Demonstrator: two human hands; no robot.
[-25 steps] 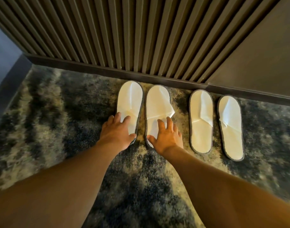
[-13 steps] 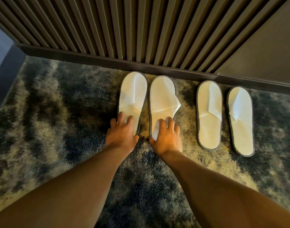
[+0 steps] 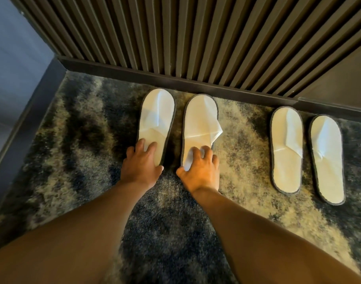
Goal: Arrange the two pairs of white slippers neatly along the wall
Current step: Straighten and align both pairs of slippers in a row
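With our left hand [image 3: 141, 167] and right hand [image 3: 199, 173] pressed flat on the left pair [image 3: 198, 119], we have slid it leftward, widening the gap from the right pair [image 3: 286, 152] along the wall [image 3: 175, 37].

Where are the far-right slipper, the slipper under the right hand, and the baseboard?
far-right slipper [image 3: 329, 167]: head view, on its white insole.
slipper under the right hand [image 3: 199, 117]: head view, on its flattened upper.
baseboard [image 3: 175, 80]: head view, on its dark front face.
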